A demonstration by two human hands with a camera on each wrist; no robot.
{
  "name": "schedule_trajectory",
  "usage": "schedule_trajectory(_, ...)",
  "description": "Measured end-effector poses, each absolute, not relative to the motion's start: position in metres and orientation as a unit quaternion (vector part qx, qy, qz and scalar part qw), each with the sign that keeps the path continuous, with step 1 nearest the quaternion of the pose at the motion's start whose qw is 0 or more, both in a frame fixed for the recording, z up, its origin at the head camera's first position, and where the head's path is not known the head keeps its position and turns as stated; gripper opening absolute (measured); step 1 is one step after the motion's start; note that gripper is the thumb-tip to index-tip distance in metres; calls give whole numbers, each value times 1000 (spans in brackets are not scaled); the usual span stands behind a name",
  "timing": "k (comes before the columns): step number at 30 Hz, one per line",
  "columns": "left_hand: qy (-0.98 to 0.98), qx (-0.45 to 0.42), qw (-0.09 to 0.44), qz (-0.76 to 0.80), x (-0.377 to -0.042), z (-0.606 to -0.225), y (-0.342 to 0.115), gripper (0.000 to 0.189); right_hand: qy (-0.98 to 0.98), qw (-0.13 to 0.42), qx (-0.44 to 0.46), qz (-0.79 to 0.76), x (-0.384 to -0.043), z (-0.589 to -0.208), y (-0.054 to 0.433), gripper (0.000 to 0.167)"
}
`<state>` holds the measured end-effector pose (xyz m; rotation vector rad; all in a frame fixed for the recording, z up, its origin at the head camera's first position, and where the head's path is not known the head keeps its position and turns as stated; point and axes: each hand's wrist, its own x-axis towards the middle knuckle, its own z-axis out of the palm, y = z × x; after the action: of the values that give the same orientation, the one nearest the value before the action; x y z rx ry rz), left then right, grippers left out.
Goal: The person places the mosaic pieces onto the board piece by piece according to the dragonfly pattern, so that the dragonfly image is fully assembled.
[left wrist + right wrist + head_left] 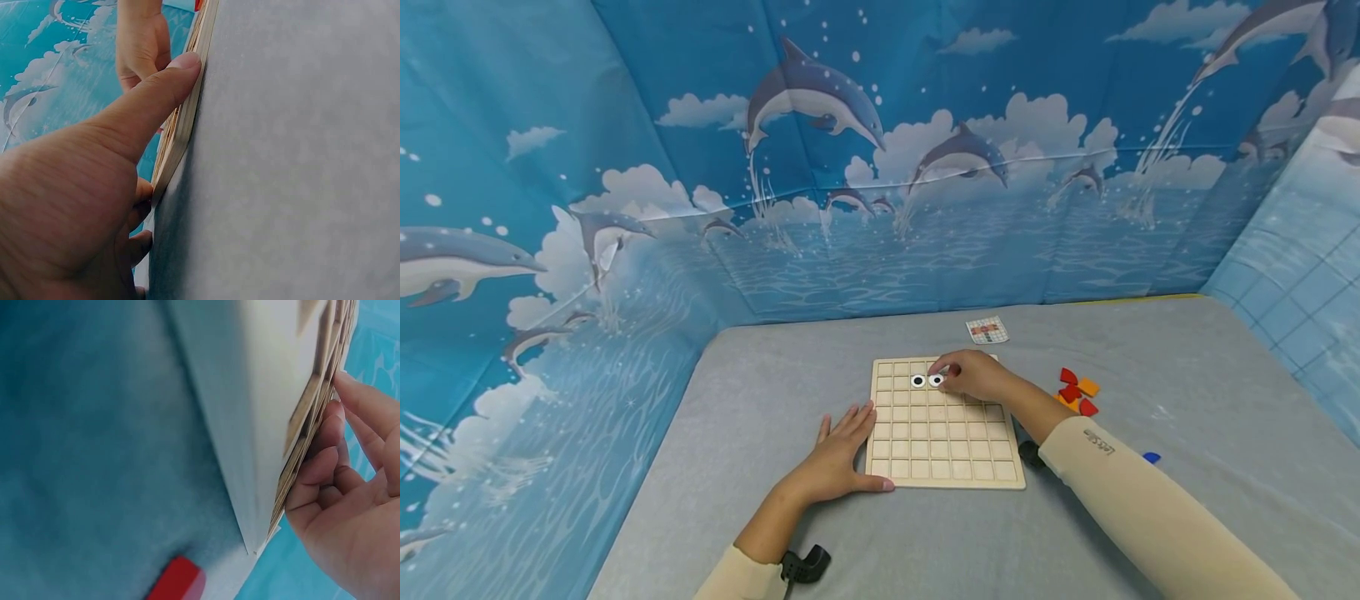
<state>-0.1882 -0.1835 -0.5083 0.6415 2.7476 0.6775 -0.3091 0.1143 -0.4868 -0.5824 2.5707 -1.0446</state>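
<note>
A square wooden grid board lies on the grey cloth. My left hand rests at its front left corner, fingers straight along the left side and thumb on the front edge. The left wrist view shows that thumb against the board's rim. Over the far rows, my right hand pinches a white eye piece with a black centre, set in a cell. A matching eye piece sits just left of it. In the right wrist view the fingers bend close over the grid, and the piece is hidden.
Red and orange pieces lie loose to the board's right, with a blue piece nearer me, partly behind the sleeve. A small printed pattern card lies beyond the board. Dolphin-print curtain closes off the back and left.
</note>
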Motion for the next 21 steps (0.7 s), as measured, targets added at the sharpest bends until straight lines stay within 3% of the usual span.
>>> schedule_trajectory(21,940,216,127,233,-187,-506,-182,119,871,191,-191,-409,-309,-486,121,38)
